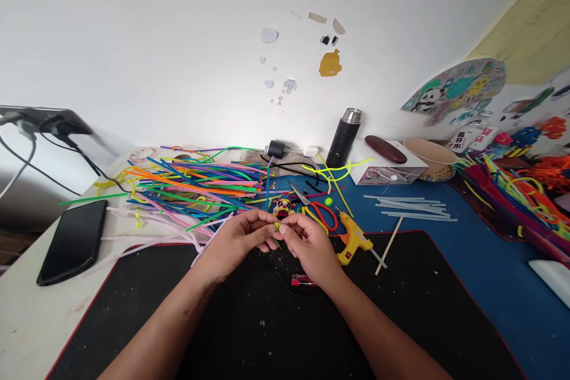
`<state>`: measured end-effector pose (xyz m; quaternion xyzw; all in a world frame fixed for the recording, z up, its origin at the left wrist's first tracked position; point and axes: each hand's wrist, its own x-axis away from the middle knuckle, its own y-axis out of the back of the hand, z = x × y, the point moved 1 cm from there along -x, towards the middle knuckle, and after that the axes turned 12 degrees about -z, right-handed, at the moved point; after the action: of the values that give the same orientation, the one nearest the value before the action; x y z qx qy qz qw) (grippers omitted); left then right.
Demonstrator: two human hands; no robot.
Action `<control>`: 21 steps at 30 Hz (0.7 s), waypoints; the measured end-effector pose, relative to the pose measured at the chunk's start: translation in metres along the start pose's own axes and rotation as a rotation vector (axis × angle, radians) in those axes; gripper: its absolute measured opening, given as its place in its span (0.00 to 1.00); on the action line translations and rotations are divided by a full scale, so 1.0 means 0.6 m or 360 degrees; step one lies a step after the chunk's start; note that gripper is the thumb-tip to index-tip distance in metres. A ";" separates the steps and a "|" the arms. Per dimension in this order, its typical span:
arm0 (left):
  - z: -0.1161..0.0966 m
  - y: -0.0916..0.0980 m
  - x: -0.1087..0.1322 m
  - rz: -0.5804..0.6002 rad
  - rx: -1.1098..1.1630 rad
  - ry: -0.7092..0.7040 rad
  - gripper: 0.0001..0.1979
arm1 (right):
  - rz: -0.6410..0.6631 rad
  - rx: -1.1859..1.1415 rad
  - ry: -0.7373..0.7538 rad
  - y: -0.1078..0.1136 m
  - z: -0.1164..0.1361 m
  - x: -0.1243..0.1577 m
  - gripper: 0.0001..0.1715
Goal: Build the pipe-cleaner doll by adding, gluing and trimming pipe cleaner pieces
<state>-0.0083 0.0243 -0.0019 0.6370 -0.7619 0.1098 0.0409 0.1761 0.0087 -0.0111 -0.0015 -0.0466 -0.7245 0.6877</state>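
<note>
Over the black mat [236,320], my left hand [247,237] and my right hand [309,243] meet, fingertips nearly touching. Both pinch a small yellow-green piece [276,226] that looks like coiled pipe cleaner; a green end hangs below it. Just behind the fingers stands a small colourful figurine [284,206], partly hidden by them. Scissors with red and yellow handles [326,217] lie beyond my right hand. To its right is a yellow glue gun [354,240]. A red object [303,280], perhaps a lighter or cutter, lies partly under my right wrist.
Many coloured pipe cleaners [209,181] are heaped at the back left, near a black phone [73,240]. A dark thermos [345,136] leans by a white box [383,172]. Clear glue sticks [416,206] and a wooden stick [389,245] lie on the right.
</note>
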 end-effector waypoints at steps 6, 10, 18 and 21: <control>0.002 -0.001 -0.001 -0.0013 -0.0056 -0.0043 0.20 | -0.0002 0.0031 0.0000 0.000 -0.005 0.004 0.12; 0.002 -0.001 0.000 -0.0007 -0.0074 -0.0037 0.19 | 0.0006 0.0014 0.0002 -0.001 -0.005 0.005 0.11; -0.002 -0.002 0.001 -0.0024 -0.0129 -0.0030 0.19 | -0.0004 0.0032 -0.0001 -0.004 -0.010 0.003 0.11; -0.003 -0.005 0.001 -0.0037 -0.0168 -0.0031 0.20 | -0.0002 0.0024 -0.0004 -0.005 -0.012 0.004 0.10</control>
<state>-0.0056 0.0235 0.0005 0.6438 -0.7596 0.0626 0.0683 0.1734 0.0057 -0.0180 0.0028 -0.0531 -0.7246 0.6872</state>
